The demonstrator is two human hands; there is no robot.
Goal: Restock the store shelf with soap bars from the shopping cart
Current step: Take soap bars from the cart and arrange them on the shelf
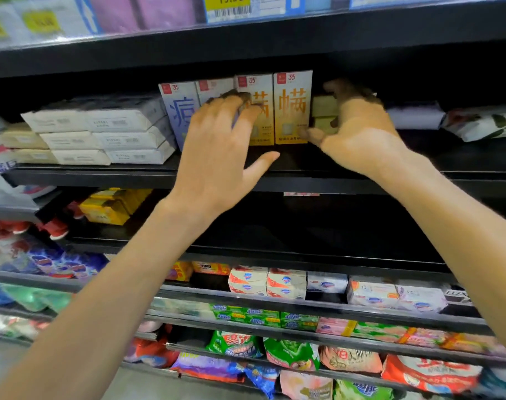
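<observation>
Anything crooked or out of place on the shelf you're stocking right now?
Mostly tidy. The upright soap boxes stand in a straight row. One oddity: the floral packet at the far right lies tilted, unlike the flat white stacks on the left. Nothing looks spilled or torn.

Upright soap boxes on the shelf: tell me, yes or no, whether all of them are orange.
No: the box at the left end of the row is blue, while the two at the right end are orange.
</observation>
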